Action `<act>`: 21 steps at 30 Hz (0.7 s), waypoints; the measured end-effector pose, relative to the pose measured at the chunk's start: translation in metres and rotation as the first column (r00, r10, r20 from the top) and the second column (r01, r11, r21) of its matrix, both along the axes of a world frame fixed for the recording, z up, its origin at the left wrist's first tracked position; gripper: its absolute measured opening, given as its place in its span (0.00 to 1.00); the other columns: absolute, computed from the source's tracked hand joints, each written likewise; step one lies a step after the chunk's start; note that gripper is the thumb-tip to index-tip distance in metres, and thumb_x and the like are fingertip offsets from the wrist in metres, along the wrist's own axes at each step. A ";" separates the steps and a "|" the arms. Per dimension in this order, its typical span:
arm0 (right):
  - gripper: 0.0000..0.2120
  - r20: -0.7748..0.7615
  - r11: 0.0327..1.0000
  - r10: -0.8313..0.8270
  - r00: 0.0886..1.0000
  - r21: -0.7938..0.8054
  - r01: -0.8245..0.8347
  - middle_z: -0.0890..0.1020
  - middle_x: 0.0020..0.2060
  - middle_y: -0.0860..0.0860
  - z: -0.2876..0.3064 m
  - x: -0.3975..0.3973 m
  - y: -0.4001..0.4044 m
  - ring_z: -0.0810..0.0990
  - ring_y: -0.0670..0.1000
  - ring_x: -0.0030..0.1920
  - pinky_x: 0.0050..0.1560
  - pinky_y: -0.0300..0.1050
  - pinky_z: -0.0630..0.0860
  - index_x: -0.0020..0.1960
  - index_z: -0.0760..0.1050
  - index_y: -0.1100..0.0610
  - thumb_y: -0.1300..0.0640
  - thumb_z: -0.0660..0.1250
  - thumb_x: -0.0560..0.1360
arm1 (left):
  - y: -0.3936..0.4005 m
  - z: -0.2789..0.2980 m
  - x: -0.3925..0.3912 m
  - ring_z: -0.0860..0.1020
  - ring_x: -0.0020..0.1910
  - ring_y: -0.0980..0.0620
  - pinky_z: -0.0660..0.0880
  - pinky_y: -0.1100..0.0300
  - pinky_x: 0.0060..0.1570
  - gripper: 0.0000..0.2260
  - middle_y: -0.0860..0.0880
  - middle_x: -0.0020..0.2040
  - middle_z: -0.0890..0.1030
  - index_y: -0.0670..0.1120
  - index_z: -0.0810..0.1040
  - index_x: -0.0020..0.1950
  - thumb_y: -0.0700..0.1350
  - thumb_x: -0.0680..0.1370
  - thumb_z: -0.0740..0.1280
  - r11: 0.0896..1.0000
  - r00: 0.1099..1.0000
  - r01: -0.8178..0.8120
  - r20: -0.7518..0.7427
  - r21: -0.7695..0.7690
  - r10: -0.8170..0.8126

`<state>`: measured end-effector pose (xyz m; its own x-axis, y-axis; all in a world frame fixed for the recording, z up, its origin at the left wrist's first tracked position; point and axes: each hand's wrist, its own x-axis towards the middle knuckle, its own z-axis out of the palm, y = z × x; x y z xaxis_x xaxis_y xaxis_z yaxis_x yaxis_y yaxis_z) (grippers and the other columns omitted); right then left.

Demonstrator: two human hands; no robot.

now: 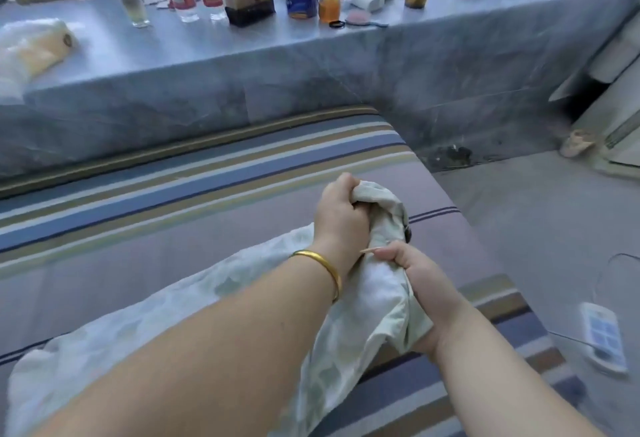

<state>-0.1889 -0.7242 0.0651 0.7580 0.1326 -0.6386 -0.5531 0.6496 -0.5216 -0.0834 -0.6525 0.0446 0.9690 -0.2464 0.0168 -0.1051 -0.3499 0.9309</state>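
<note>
Here our left hand and right hand both clench the pale cloth — twist too hard and we could tear it

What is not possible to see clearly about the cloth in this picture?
- Head view: the cloth is bunched in the left hand and right hand, so its true shape is hidden.
- Head view: a small dark thing at its fold is too small to tell.
- Head view: the left arm covers its near part.
</note>
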 end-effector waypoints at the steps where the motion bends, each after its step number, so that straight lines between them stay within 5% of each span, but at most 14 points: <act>1: 0.17 -0.035 1.000 -0.002 0.999 -0.015 0.001 0.86 0.48 0.60 -0.007 -0.007 -0.019 0.85 0.59 0.48 0.53 0.53 0.82 0.51 0.85 0.64 0.56 0.68 0.67 | -0.018 -0.005 -0.004 0.73 0.44 0.49 0.69 0.57 0.46 0.08 0.44 0.47 0.76 0.48 0.72 0.43 0.35 0.76 0.64 0.999 0.999 0.038 -0.012 0.012 -0.038; 3: 0.18 -0.161 0.994 0.007 0.987 -0.110 -0.025 0.85 0.53 0.61 -0.027 -0.023 -0.055 0.85 0.61 0.51 0.50 0.55 0.82 0.55 0.84 0.63 0.54 0.70 0.70 | -0.042 -0.025 -0.013 0.72 0.58 0.49 0.68 0.60 0.59 0.14 0.46 0.61 0.71 0.50 0.76 0.58 0.36 0.76 0.64 0.989 0.988 0.137 -0.077 0.046 -0.133; 5: 0.18 -0.330 0.963 -0.015 0.944 -0.258 -0.075 0.85 0.53 0.61 -0.047 -0.042 -0.086 0.85 0.63 0.51 0.47 0.56 0.83 0.57 0.83 0.62 0.50 0.71 0.74 | -0.039 -0.050 -0.020 0.60 0.74 0.49 0.60 0.53 0.74 0.29 0.49 0.76 0.58 0.60 0.64 0.73 0.45 0.76 0.70 0.950 0.958 0.256 -0.174 0.177 -0.226; 7: 0.18 -0.470 0.892 -0.092 0.878 -0.431 -0.137 0.86 0.51 0.61 -0.070 -0.060 -0.112 0.86 0.63 0.49 0.47 0.55 0.82 0.58 0.81 0.62 0.49 0.70 0.76 | -0.011 -0.077 -0.017 0.50 0.79 0.46 0.52 0.46 0.77 0.39 0.51 0.80 0.49 0.66 0.53 0.77 0.58 0.73 0.72 0.846 0.935 0.331 -0.264 0.417 -0.236; 10: 0.20 -0.599 0.566 -0.175 0.781 -0.711 -0.418 0.80 0.60 0.63 -0.103 -0.076 -0.131 0.80 0.62 0.58 0.53 0.52 0.77 0.65 0.75 0.65 0.55 0.69 0.78 | 0.060 -0.114 -0.002 0.47 0.80 0.46 0.47 0.42 0.77 0.40 0.51 0.81 0.46 0.64 0.46 0.79 0.66 0.74 0.67 0.650 0.930 0.335 -0.350 0.682 -0.112; 12: 0.25 -0.658 0.380 -0.189 0.729 -0.733 -0.564 0.74 0.67 0.65 -0.112 -0.071 -0.125 0.73 0.65 0.65 0.63 0.57 0.73 0.71 0.69 0.65 0.57 0.69 0.77 | 0.116 -0.129 0.009 0.45 0.80 0.45 0.45 0.40 0.76 0.39 0.51 0.82 0.45 0.63 0.45 0.79 0.68 0.75 0.62 0.558 0.914 0.348 -0.406 0.753 -0.023; 16: 0.29 -0.718 0.058 -0.079 0.692 -0.696 -0.716 0.73 0.68 0.60 -0.121 -0.029 -0.071 0.72 0.64 0.66 0.65 0.55 0.70 0.74 0.64 0.53 0.49 0.66 0.75 | 0.223 -0.144 0.025 0.48 0.80 0.45 0.45 0.38 0.75 0.41 0.51 0.82 0.47 0.62 0.48 0.79 0.77 0.71 0.54 0.421 0.882 0.379 -0.459 0.824 0.106; 18: 0.28 -0.689 -0.110 0.035 0.724 -0.722 -0.683 0.69 0.72 0.55 -0.127 0.004 -0.029 0.67 0.62 0.70 0.67 0.56 0.66 0.75 0.64 0.47 0.45 0.65 0.76 | 0.271 -0.143 0.030 0.50 0.80 0.45 0.43 0.38 0.76 0.42 0.51 0.82 0.49 0.61 0.48 0.80 0.78 0.70 0.53 0.409 0.881 0.328 -0.432 0.852 0.192; 21: 0.24 -0.545 -0.157 0.295 0.785 -0.838 -0.522 0.63 0.76 0.51 -0.133 0.053 0.043 0.68 0.57 0.71 0.67 0.54 0.69 0.74 0.66 0.46 0.47 0.63 0.79 | 0.334 -0.140 0.036 0.53 0.80 0.43 0.42 0.38 0.76 0.43 0.49 0.81 0.53 0.60 0.50 0.80 0.77 0.70 0.56 0.344 0.873 0.266 -0.376 0.901 0.310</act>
<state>-0.1359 -0.6811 -0.0678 0.7382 -0.3993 -0.5436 -0.6002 -0.7567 -0.2592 -0.0475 -0.3188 -0.0952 0.7874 0.2007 -0.5828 0.1955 -0.9780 -0.0727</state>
